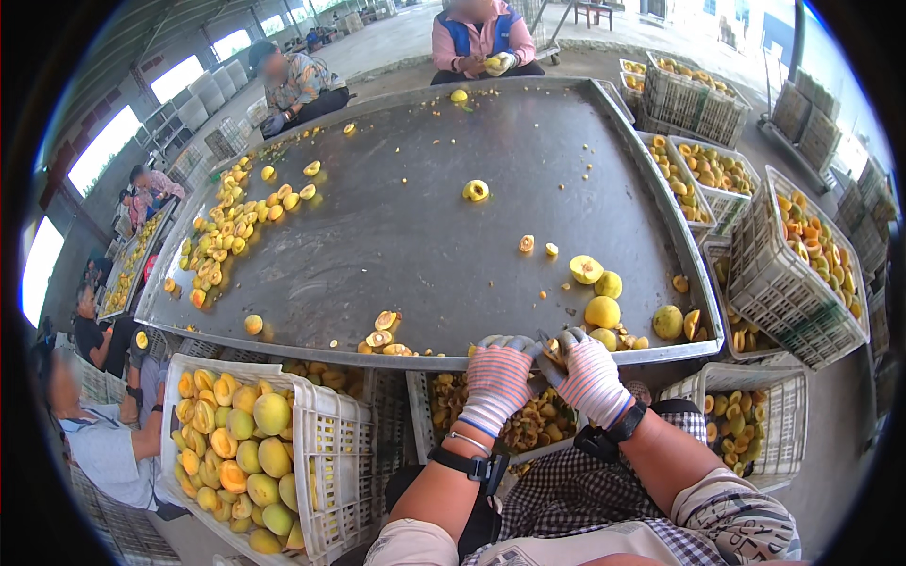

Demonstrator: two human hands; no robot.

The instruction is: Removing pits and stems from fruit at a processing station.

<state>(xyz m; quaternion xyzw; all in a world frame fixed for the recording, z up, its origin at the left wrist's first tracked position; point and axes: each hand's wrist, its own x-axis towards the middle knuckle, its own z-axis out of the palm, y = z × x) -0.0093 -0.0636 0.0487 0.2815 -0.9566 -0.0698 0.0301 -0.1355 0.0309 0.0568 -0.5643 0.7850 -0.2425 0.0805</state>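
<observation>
My left hand and my right hand, both in striped work gloves, are close together over the near rim of the metal table. Both are closed, fingers curled inward. A thin dark edge and a brownish-orange bit show by my right fingertips, too small to name. What my left hand grips is hidden by its fingers. Just beyond my right hand lie whole yellow peaches and a cut peach. Left of my left hand, several cut pieces rest along the rim.
Below my hands stands a crate of peach scraps. A crate of peaches stands at left, and more crates at right. Peach halves cover the table's left side. Co-workers sit around the table.
</observation>
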